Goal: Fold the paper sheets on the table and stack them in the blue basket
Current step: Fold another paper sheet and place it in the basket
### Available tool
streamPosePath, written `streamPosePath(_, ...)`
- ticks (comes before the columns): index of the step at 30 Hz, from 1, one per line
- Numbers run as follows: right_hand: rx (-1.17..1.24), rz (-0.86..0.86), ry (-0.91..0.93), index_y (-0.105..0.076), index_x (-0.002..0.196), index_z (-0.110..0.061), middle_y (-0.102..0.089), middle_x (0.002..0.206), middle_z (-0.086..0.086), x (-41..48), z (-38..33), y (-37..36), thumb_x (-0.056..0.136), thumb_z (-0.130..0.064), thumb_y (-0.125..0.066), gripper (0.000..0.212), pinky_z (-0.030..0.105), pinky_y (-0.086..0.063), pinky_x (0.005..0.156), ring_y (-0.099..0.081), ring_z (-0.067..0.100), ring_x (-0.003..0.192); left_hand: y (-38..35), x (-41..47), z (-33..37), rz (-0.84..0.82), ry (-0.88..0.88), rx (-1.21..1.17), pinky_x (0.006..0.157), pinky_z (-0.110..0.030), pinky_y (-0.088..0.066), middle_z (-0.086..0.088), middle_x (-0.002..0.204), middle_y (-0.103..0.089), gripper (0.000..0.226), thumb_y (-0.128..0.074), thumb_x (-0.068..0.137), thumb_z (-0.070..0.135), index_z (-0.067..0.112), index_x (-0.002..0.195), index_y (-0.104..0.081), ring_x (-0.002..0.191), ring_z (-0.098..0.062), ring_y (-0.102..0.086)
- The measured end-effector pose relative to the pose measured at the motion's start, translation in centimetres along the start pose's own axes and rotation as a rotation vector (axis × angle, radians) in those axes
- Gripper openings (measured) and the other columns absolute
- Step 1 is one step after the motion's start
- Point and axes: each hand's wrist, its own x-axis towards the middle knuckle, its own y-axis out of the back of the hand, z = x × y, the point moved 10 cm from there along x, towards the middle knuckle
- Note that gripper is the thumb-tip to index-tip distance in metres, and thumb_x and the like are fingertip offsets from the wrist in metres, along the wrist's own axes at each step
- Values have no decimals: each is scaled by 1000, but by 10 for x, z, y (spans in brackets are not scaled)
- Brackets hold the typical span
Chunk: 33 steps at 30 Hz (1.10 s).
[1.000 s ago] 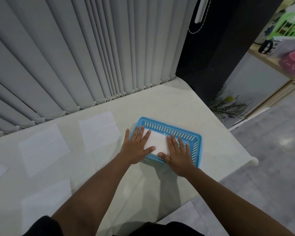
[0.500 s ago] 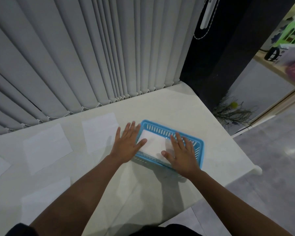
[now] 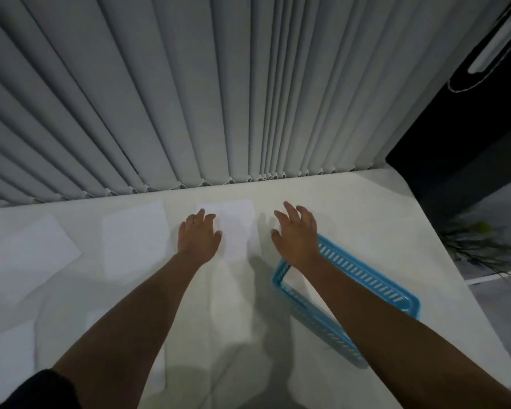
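Note:
The blue basket (image 3: 375,283) sits on the white table at the right, and my right forearm crosses over it and hides most of its inside. A flat white paper sheet (image 3: 236,228) lies near the back edge of the table. My left hand (image 3: 198,236) rests with spread fingers on that sheet's left side. My right hand (image 3: 297,234) hovers open just right of the sheet, past the basket's far corner. Neither hand holds anything.
Another sheet (image 3: 136,237) lies left of the first, one more (image 3: 30,255) further left, and one (image 3: 9,352) at the near left. Grey vertical blinds (image 3: 189,98) hang along the table's back edge. The table's right edge (image 3: 455,278) drops to the floor.
Both hands left the basket and moved left and away toward the flat sheet at the back. The camera swung left, so the basket now appears at the right.

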Motion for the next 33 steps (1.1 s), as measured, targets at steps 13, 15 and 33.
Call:
streamPosePath(13,-80,-226,59,-33,144,-13,-35,150,4,114,-60,-64,95,-25,-42,51,43,-25,112,-30,32,135,-12,82,-19,-110,-27,-187,109,-42,-36,-8,150,-35,52,-52,94,21,14,143,-35,135,-30,-36)
streamPosePath(15,-64,-228,55,-33,144,-13,-38,147,7,119,-62,-68,93,-21,-43,52,42,-31,107,-35,32,131,-12,85,-17,-88,-35,-143,104,-44,-41,-9,146,-39,55,-53,92,18,15,143,-34,130,-31,-39)
streamPosePath(33,27,-116,216,-65,95,-24,-72,89,-2,47,-61,-43,89,-28,-48,18,32,-35,87,-63,21,90,-6,21,-30,-87,-143,-433,79,-35,-51,0,93,-70,10,-60,84,20,24,92,-65,90,-22,-63)
